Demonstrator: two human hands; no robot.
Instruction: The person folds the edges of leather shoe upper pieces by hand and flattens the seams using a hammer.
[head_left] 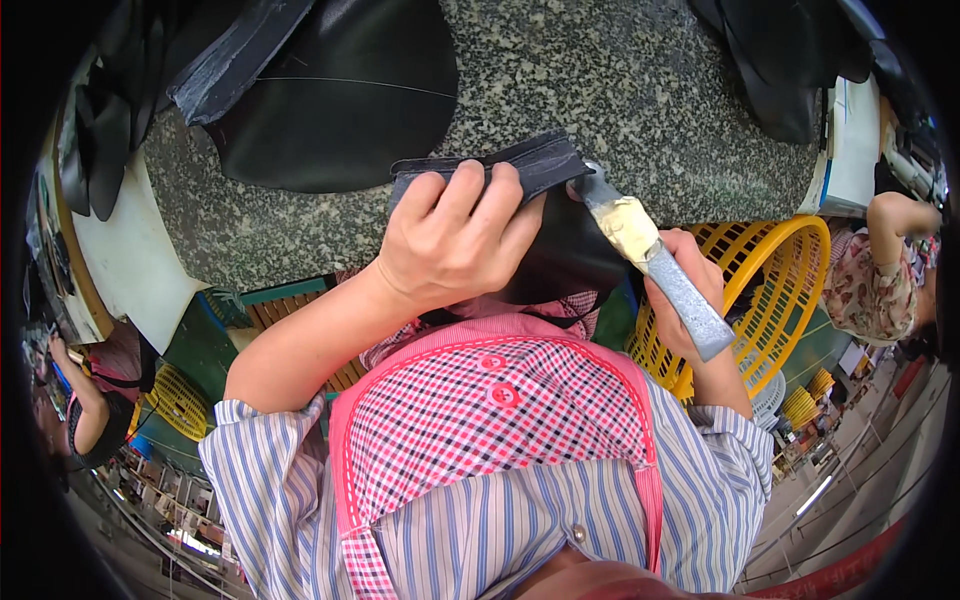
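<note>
My left hand (450,235) has its fingers bent over a black leather piece (545,165) with a folded, greyish seam edge, at the near edge of the speckled stone table (560,70). A black part of leather hangs below that hand, over the edge. In my right hand (703,262) is a hammer (690,300) with a grey metal handle and cream wrapping round its upper part. Its head is beside the right end of the seam, seemingly touching it; the exact contact is hard to see.
Large black leather pieces (340,110) lie at the back left, with more (790,60) at the back right. A yellow plastic basket (815,250) stands by my right arm. Other people (875,285) sit at both sides. A pale board (140,250) is at the left.
</note>
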